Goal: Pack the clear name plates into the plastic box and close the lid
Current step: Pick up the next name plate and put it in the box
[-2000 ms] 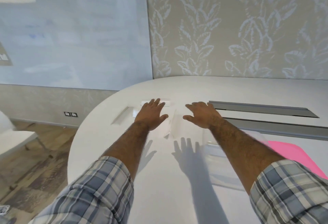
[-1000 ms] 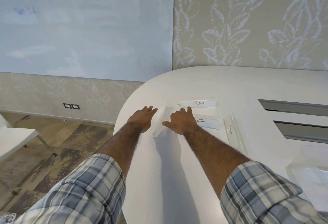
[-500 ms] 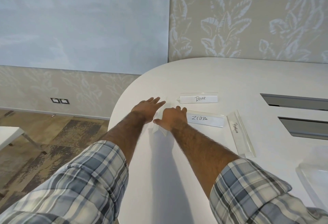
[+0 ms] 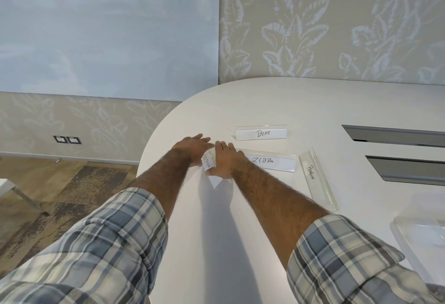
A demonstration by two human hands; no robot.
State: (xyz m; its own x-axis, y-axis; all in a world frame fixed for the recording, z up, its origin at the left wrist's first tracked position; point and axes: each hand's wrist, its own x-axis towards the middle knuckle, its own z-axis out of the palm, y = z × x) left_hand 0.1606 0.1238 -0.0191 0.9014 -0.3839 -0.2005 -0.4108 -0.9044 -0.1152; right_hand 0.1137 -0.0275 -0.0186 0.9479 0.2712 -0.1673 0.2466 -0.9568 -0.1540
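Flanking both hands (image 4: 209, 156) — Zebra plate (image 4: 269, 162) rightward

Head-worn view, forward-down over table (image 4: 240, 243)

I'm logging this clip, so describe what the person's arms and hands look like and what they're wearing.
Both forearms are bare and hairy. The left hand and right hand wear no gloves, rings or watch. The shirt sleeves are plaid in blue, grey and cream, rolled up near the elbows.
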